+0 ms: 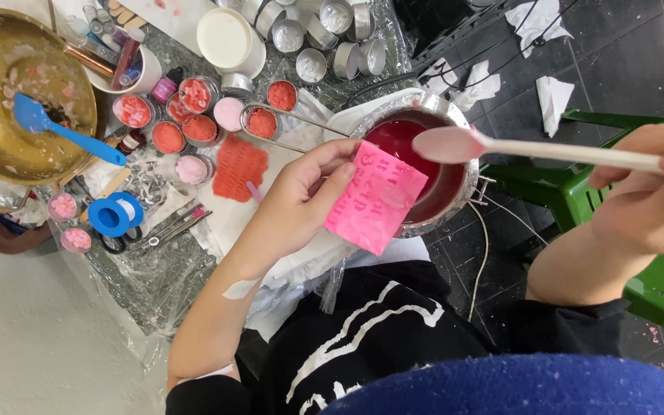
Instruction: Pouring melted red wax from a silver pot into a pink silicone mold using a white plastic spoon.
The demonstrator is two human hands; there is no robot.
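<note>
Brass bowl (9,146) far left, blue spatula (63,131) resting in it, blade on crumbly residue. Small round tins (194,94) with red and pink filling clustered mid-table; empty silver tins (324,38) farther back. White lid (224,36) beside them. Red textured sheet (238,167) on white paper. Blue tape roll (114,214) near scissors (121,242) (handles only partly seen). Clear plastic sheeting (163,284) covers table. Green plastic stool (655,284) right, crumpled white tissues (553,96) on dark floor tiles.
</note>
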